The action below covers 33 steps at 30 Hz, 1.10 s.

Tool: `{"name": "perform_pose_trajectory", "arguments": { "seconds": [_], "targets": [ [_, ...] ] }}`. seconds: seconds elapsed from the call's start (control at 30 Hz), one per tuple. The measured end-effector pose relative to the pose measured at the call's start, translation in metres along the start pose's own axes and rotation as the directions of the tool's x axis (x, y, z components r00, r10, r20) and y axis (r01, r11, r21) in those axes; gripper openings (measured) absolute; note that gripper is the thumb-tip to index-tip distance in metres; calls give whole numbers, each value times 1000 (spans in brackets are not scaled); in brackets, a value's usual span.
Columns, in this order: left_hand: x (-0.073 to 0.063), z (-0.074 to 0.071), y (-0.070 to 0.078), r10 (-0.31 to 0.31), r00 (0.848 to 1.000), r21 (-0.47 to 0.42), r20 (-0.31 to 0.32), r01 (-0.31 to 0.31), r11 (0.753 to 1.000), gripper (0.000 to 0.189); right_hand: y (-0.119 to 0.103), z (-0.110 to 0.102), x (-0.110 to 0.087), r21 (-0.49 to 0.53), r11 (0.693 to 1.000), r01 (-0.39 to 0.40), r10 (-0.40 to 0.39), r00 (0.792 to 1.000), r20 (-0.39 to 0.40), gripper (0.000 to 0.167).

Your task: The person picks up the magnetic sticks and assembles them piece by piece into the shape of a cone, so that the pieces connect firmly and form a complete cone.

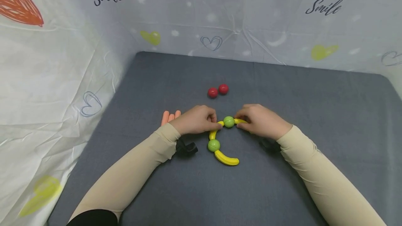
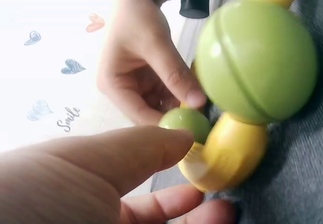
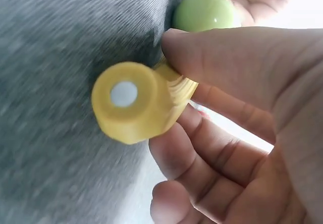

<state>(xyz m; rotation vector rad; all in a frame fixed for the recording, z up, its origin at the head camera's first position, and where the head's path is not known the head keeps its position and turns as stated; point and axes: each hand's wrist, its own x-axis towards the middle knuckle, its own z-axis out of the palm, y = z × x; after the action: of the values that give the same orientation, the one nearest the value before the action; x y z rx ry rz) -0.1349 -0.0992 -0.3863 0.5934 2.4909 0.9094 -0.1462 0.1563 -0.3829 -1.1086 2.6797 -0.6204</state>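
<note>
Pinching a yellow piece (image 1: 214, 132), the left hand (image 1: 196, 119) has its thumb and fingers closed on the piece's far end, right beside a green ball (image 1: 229, 121). The right hand (image 1: 260, 120) holds another yellow piece (image 3: 139, 103) on the ball's other side, with thumb on top and fingers curled under it. Both pieces touch that ball in the middle of the gray table (image 1: 314, 114). The left piece bends toward the near side to a second green ball (image 1: 213, 145). A third yellow piece (image 1: 226, 158) joins that ball and lies flat. Two red balls (image 1: 218, 90) sit together a bit farther away. Some orange pieces (image 1: 169, 117) peek out to the left of the left hand.
</note>
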Motion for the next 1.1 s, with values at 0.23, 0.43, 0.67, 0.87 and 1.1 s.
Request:
{"name": "perform_pose_trajectory", "arguments": {
  "seconds": [0.23, 0.43, 0.67, 0.87, 1.1],
  "targets": [
    [1, -2, 4, 30, 996, 6, -80, -29, 1000, 32, -14, -3, 23, -42, 998, 52, -52, 998, 20, 14],
    [-2, -7, 2, 18, 998, 6, -56, -18, 1000, 14, -21, -3, 38, 6, 997, 76, -76, 995, 58, 14],
    [-11, -17, 0, -61, 998, 8, -8, 61, 998, 20, -17, -21, 54, -5, 1000, 30, -30, 999, 27, 21],
    [-14, -21, -2, -110, 994, 40, -10, 110, 993, 20, -6, -33, 79, -146, 987, -70, 61, 996, -66, 37],
    [-15, -21, 0, -135, 991, 67, 2, 134, 989, 20, 8, -24, 95, -133, 988, -85, 85, 996, -6, 47]
  ]
}}
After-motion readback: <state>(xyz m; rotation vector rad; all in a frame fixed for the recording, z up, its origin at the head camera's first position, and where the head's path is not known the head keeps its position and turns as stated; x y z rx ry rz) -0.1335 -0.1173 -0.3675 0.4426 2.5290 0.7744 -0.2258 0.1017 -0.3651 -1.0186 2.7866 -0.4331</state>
